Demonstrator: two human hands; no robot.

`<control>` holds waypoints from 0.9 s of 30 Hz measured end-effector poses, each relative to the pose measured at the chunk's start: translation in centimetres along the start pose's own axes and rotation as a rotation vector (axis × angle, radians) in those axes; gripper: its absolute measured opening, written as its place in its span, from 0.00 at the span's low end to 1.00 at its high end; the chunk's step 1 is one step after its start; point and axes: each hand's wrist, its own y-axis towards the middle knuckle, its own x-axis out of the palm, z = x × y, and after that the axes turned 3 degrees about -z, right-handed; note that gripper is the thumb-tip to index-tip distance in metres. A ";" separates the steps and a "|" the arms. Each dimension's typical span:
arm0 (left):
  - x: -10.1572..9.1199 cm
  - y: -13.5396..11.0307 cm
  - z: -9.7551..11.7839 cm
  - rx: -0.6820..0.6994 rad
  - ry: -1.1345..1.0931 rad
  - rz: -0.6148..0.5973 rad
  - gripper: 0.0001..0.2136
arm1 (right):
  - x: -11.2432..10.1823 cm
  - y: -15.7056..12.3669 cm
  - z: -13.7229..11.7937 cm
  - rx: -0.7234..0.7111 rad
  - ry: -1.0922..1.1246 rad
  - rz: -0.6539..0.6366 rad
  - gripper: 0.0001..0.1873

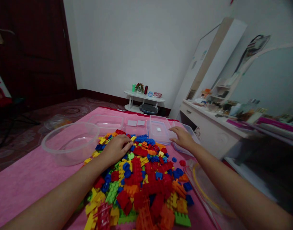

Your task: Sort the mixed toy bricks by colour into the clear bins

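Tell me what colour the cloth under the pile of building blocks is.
Pink. The cloth shows best in the head view, spread under the blocks.

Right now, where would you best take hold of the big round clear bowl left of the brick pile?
Probably the clear bowl's near rim, pinched from above on the side facing the brick pile. It stands upright and open, apparently empty, and the left hand rests closest to that edge.
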 end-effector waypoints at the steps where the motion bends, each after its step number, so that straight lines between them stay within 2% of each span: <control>1: 0.0 0.0 0.0 0.000 -0.003 0.000 0.14 | 0.3 0.2 -0.5 -0.030 -0.008 -0.033 0.24; 5: 0.1 0.1 -0.2 -0.010 -0.015 0.001 0.14 | 0.8 0.7 -1.9 -0.040 -0.028 -0.084 0.12; 11: 0.4 0.1 -0.5 0.007 -0.028 0.022 0.13 | 0.3 0.5 -2.9 -0.024 -0.057 -0.095 0.11; 21: 0.1 0.0 0.1 -0.003 -0.010 0.011 0.14 | -0.3 1.0 -3.5 -0.003 -0.106 -0.190 0.10; 23: 0.0 0.0 0.0 -0.004 -0.010 0.013 0.14 | -1.0 0.6 -4.1 0.007 -0.097 -0.144 0.12; 27: -0.6 0.6 -0.3 -0.018 -0.082 -0.042 0.14 | -3.8 -2.3 -6.8 -0.076 0.111 0.092 0.20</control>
